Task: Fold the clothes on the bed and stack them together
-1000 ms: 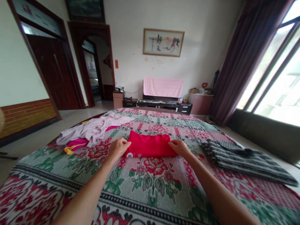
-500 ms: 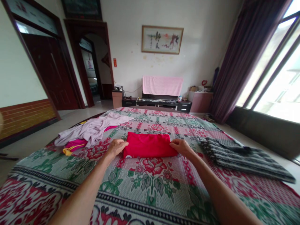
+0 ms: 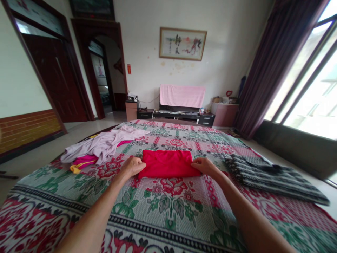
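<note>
A red shirt point(image 3: 167, 165), folded into a flat rectangle with a neckline showing along its far edge, lies on a floral patterned cloth point(image 3: 171, 211) in front of me. My left hand point(image 3: 134, 166) pinches its left edge between thumb and fingers. At the opposite end, my right hand point(image 3: 202, 165) is closed on the right edge in the same way. Both forearms reach in from the bottom of the view, and the fingertips are partly hidden against the fabric.
To the left lies a loose pile with a pale lilac garment point(image 3: 105, 142) over a magenta and yellow one point(image 3: 84, 162). A folded black-and-grey striped garment point(image 3: 276, 181) rests on the right. Beyond the cloth stand a low black cabinet point(image 3: 207, 120) and a pink towel point(image 3: 183, 95) draped over something.
The near edge of the red shirt, where a small pale print showed at the left, now looks plain red. My left hand has shifted slightly to the right; the right hand has barely moved.
</note>
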